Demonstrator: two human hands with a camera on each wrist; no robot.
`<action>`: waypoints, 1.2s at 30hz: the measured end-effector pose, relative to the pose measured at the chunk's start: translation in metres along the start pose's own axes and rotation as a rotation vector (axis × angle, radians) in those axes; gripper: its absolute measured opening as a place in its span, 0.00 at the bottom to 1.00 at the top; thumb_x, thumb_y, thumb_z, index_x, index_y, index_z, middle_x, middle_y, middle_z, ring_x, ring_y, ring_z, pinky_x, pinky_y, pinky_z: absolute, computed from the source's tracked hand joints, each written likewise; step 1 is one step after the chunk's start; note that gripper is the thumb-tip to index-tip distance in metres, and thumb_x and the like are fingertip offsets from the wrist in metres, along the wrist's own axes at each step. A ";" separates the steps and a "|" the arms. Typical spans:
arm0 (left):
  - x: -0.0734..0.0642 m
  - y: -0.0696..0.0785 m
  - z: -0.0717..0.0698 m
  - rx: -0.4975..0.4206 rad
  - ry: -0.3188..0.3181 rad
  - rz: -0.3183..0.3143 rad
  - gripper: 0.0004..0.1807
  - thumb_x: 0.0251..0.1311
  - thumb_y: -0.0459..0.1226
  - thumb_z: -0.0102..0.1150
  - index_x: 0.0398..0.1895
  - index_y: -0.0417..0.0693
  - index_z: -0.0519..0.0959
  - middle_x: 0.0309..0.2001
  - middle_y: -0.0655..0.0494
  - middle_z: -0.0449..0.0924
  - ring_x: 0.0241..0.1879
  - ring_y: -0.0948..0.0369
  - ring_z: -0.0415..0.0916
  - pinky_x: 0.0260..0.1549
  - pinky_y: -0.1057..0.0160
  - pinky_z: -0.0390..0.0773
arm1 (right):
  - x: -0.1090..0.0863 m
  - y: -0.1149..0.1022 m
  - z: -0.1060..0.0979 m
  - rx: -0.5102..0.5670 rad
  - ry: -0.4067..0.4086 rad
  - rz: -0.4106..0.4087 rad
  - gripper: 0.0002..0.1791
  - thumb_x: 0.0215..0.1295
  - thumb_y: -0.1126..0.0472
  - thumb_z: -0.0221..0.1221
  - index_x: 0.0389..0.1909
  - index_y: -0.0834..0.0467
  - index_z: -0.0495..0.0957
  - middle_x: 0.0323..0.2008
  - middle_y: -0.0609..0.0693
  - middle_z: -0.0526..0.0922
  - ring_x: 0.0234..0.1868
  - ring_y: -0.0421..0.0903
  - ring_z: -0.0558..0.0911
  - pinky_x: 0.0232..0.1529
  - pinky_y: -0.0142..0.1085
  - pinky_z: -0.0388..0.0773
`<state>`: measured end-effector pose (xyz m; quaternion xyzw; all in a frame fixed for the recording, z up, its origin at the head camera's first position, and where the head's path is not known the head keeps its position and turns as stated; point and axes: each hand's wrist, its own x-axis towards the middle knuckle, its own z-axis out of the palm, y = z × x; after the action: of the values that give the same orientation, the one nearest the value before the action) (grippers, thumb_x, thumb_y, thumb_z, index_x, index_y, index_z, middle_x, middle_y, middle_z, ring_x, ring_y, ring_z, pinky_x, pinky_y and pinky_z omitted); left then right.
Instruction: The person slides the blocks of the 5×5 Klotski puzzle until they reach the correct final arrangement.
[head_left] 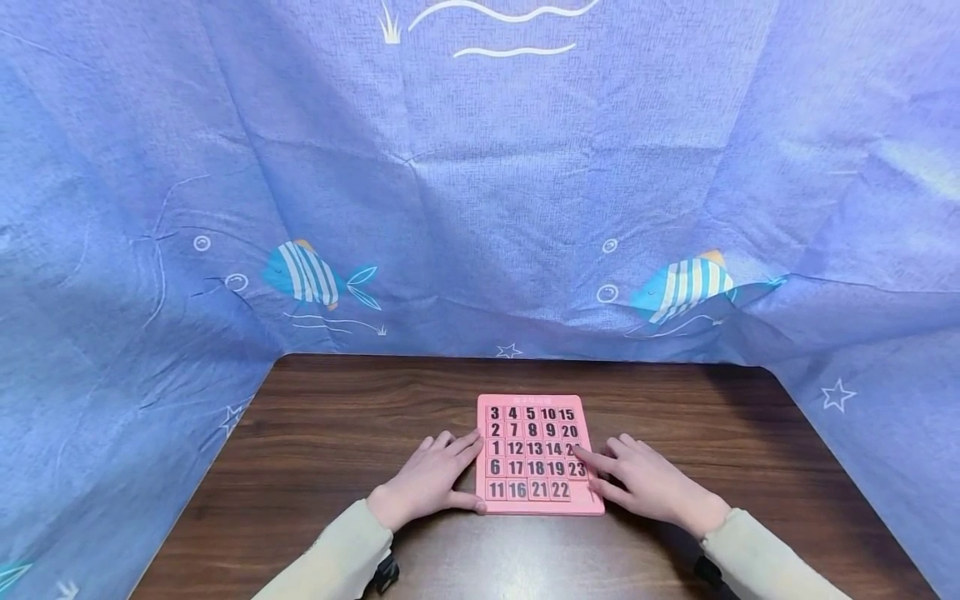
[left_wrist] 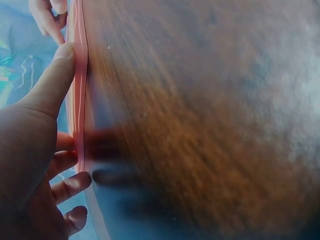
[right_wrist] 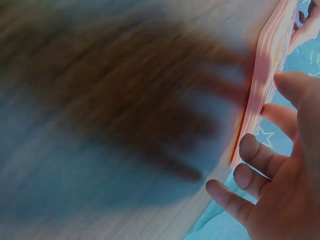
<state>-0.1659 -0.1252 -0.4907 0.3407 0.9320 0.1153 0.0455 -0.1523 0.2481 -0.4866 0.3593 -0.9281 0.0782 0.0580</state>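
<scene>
A pink sliding number puzzle [head_left: 525,508] with black-numbered tiles lies on the table, its lower right cell bare. At its left edge is my left hand [head_left: 429,479], fingers along the side and thumb at the near left corner. My right hand [head_left: 643,479] reaches in from the right. Its index fingertip rests on the last tile of the third row and hides part of that number. Just below is the tile 23 [head_left: 576,469]. The right thumb [right_wrist: 290,82] is at the board's right edge near the bare cell; the other fingers extend loosely beyond it.
The dark wooden table [head_left: 360,400] extends around the board. Behind and beside it hangs a blue cloth [head_left: 480,208] printed with fish and stars. Light sleeves cover both forearms, and a dark strap [head_left: 386,573] shows under the left wrist.
</scene>
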 end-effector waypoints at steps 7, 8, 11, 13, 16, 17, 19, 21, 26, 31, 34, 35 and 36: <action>0.000 -0.001 0.001 0.013 0.002 0.006 0.53 0.58 0.68 0.63 0.79 0.46 0.67 0.78 0.53 0.65 0.61 0.55 0.69 0.54 0.53 0.70 | -0.010 -0.007 -0.002 0.015 -0.028 -0.002 0.26 0.76 0.44 0.58 0.71 0.45 0.78 0.36 0.39 0.72 0.37 0.40 0.68 0.41 0.43 0.72; 0.000 -0.002 0.001 0.015 0.004 0.008 0.53 0.58 0.69 0.63 0.79 0.46 0.67 0.78 0.53 0.65 0.61 0.55 0.69 0.55 0.53 0.70 | -0.012 -0.009 -0.002 0.013 -0.025 -0.009 0.26 0.76 0.44 0.58 0.71 0.45 0.78 0.36 0.39 0.72 0.37 0.40 0.68 0.40 0.42 0.71; -0.001 -0.003 0.002 0.024 0.015 0.017 0.53 0.57 0.69 0.63 0.78 0.46 0.68 0.78 0.52 0.65 0.61 0.55 0.69 0.54 0.54 0.70 | -0.015 -0.014 -0.002 -0.003 -0.005 -0.039 0.26 0.75 0.45 0.60 0.71 0.46 0.78 0.34 0.38 0.71 0.35 0.38 0.65 0.37 0.39 0.69; -0.001 -0.003 0.003 0.028 0.024 0.021 0.53 0.57 0.69 0.63 0.78 0.46 0.68 0.78 0.52 0.66 0.60 0.55 0.69 0.53 0.55 0.70 | -0.017 -0.016 -0.002 -0.020 0.017 -0.064 0.26 0.74 0.45 0.61 0.70 0.47 0.79 0.34 0.38 0.70 0.34 0.38 0.64 0.35 0.38 0.67; 0.000 -0.004 0.005 0.032 0.029 0.020 0.53 0.57 0.69 0.63 0.78 0.46 0.68 0.77 0.52 0.67 0.59 0.56 0.69 0.51 0.56 0.70 | -0.019 -0.018 -0.001 -0.044 0.052 -0.105 0.27 0.72 0.46 0.63 0.69 0.49 0.80 0.34 0.37 0.70 0.34 0.37 0.64 0.35 0.37 0.67; 0.000 -0.005 0.006 0.031 0.027 0.017 0.53 0.57 0.70 0.62 0.78 0.46 0.68 0.77 0.52 0.67 0.59 0.56 0.69 0.51 0.56 0.70 | -0.019 -0.019 -0.001 -0.050 0.061 -0.114 0.27 0.72 0.46 0.64 0.68 0.50 0.80 0.34 0.37 0.70 0.34 0.37 0.63 0.35 0.37 0.67; 0.001 -0.005 0.006 0.027 0.024 0.017 0.54 0.57 0.70 0.62 0.78 0.46 0.68 0.77 0.52 0.67 0.60 0.56 0.69 0.51 0.56 0.70 | -0.017 -0.019 -0.002 -0.050 0.071 -0.125 0.26 0.71 0.47 0.64 0.66 0.51 0.81 0.34 0.37 0.69 0.33 0.37 0.63 0.35 0.37 0.67; 0.001 -0.004 0.005 0.020 0.020 0.014 0.54 0.56 0.70 0.63 0.78 0.45 0.68 0.77 0.52 0.67 0.60 0.56 0.69 0.52 0.54 0.70 | -0.013 -0.018 -0.003 -0.041 0.069 -0.116 0.24 0.71 0.47 0.64 0.65 0.51 0.82 0.33 0.36 0.68 0.33 0.36 0.62 0.35 0.36 0.67; 0.001 -0.003 0.003 0.007 0.023 0.003 0.54 0.54 0.69 0.65 0.78 0.45 0.68 0.77 0.52 0.67 0.61 0.56 0.68 0.56 0.51 0.70 | 0.005 -0.003 -0.007 -0.005 0.022 -0.041 0.23 0.73 0.48 0.63 0.64 0.51 0.83 0.32 0.37 0.68 0.34 0.38 0.65 0.36 0.39 0.68; 0.002 -0.002 0.002 0.014 0.034 0.003 0.55 0.53 0.69 0.67 0.77 0.45 0.69 0.76 0.51 0.68 0.60 0.56 0.68 0.56 0.51 0.69 | 0.026 0.014 -0.011 -0.010 -0.036 0.050 0.26 0.73 0.47 0.62 0.66 0.55 0.81 0.31 0.41 0.68 0.33 0.41 0.65 0.35 0.39 0.66; 0.001 -0.001 0.001 0.020 0.030 0.001 0.55 0.52 0.69 0.67 0.77 0.45 0.69 0.77 0.51 0.67 0.62 0.55 0.67 0.57 0.50 0.69 | 0.036 0.020 -0.010 -0.022 -0.048 0.076 0.28 0.73 0.46 0.62 0.68 0.56 0.80 0.30 0.42 0.68 0.33 0.42 0.64 0.35 0.39 0.65; 0.001 0.000 0.001 0.019 0.028 0.000 0.55 0.53 0.69 0.67 0.77 0.45 0.69 0.77 0.51 0.67 0.62 0.55 0.67 0.58 0.50 0.69 | 0.039 0.022 -0.009 -0.022 -0.051 0.082 0.28 0.74 0.46 0.62 0.68 0.56 0.80 0.30 0.43 0.68 0.33 0.42 0.65 0.36 0.40 0.66; 0.001 0.000 0.001 0.017 0.026 0.000 0.55 0.53 0.69 0.67 0.78 0.45 0.69 0.77 0.51 0.67 0.63 0.55 0.67 0.58 0.50 0.69 | 0.041 0.023 -0.009 -0.016 -0.059 0.095 0.28 0.74 0.46 0.62 0.68 0.56 0.79 0.31 0.44 0.69 0.33 0.43 0.66 0.37 0.41 0.67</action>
<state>-0.1662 -0.1246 -0.4914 0.3395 0.9334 0.1118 0.0305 -0.1975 0.2397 -0.4736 0.3166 -0.9460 0.0630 0.0296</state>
